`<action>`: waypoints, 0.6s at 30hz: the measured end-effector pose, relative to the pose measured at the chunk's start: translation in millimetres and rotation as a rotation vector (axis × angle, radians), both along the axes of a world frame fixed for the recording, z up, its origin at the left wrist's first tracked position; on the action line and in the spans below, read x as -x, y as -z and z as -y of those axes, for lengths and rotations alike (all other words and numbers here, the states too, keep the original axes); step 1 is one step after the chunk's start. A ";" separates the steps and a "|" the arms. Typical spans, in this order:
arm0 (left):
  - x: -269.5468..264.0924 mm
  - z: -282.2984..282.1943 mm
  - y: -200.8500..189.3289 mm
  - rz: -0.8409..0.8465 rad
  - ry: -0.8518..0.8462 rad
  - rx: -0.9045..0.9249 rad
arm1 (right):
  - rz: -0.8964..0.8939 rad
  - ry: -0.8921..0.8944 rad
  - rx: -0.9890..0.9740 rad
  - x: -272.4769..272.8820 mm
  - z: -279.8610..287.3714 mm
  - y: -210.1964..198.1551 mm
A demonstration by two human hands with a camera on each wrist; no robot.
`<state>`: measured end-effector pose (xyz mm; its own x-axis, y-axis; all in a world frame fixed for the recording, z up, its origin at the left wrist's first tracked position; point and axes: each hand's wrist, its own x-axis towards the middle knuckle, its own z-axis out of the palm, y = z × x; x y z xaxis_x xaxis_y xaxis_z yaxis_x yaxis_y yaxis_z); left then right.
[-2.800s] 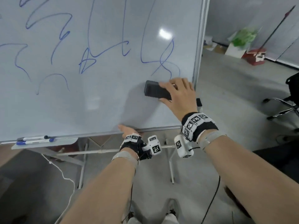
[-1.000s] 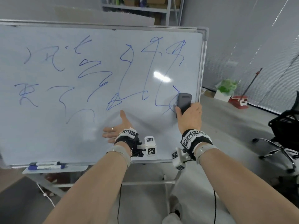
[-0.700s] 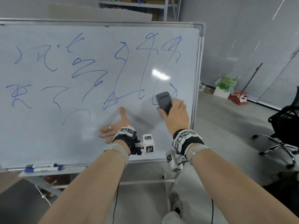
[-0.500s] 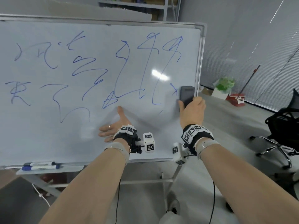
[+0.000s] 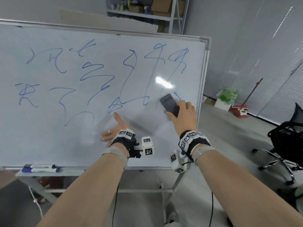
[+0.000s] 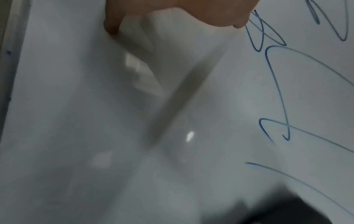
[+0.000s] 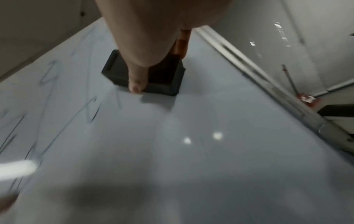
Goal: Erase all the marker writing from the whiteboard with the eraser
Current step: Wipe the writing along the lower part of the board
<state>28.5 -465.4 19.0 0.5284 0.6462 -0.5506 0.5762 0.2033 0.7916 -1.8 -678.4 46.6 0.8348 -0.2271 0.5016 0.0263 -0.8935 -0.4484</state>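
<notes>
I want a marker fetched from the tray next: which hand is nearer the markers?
Left. The left hand rests flat on the board, up and right of the markers; the right hand is farther right.

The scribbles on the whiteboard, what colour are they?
Blue. The scribbles on the whiteboard show best in the head view.

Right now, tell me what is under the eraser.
The eraser, gripped by the right hand, lies flat on the whiteboard. Any blue writing beneath it is covered.
</notes>
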 end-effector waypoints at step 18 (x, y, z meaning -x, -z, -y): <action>-10.1 -53.1 6.4 0.029 -0.141 0.006 | 0.113 -0.070 -0.021 -25.5 -45.0 -23.3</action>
